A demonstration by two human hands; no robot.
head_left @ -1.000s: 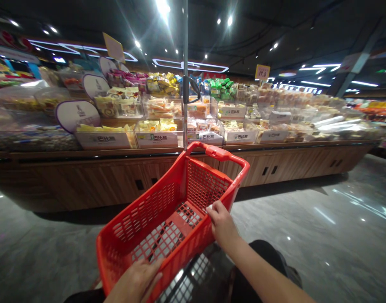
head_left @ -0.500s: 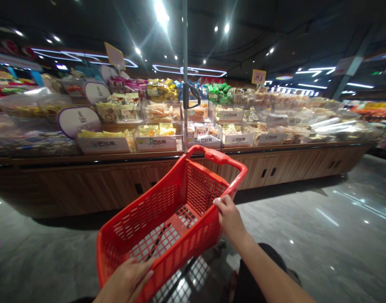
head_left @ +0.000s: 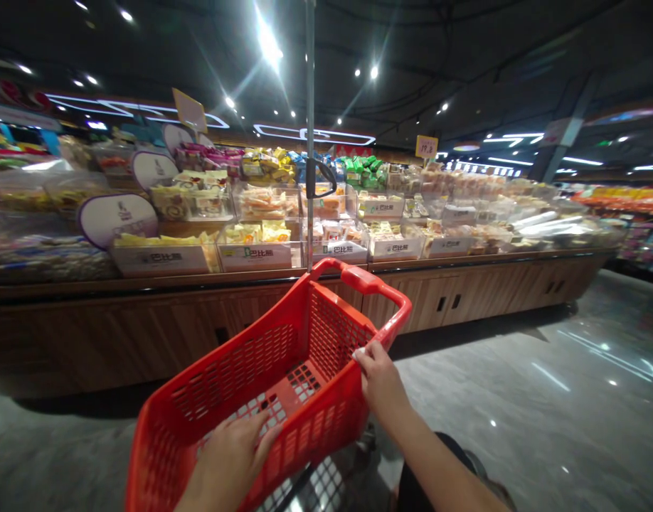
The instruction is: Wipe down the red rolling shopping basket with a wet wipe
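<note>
A red plastic shopping cart [head_left: 334, 416] stands at an angle in front of me, with bare mesh showing in its basket. My left hand [head_left: 233, 451] is on the near rim, its fingers over the inner side and its thumb by the outer edge. Farther along that rim, close to the cart's handle [head_left: 361, 279], my right hand [head_left: 380, 380] is closed around the edge. A small white spot shows at the right fingertips; I cannot make out what it is.
Beyond the cart runs a wooden display counter [head_left: 476, 295] with clear bins of packaged snacks [head_left: 259, 233]. A metal pole [head_left: 310, 92] rises at its front edge, with a dark loop-shaped fitting [head_left: 322, 179]. Grey shiny floor [head_left: 508, 384] extends to the right.
My left hand has slid forward along the near rim toward the handle. My right hand keeps its place on the cart. The cart and counter sit slightly lower and farther left in view.
</note>
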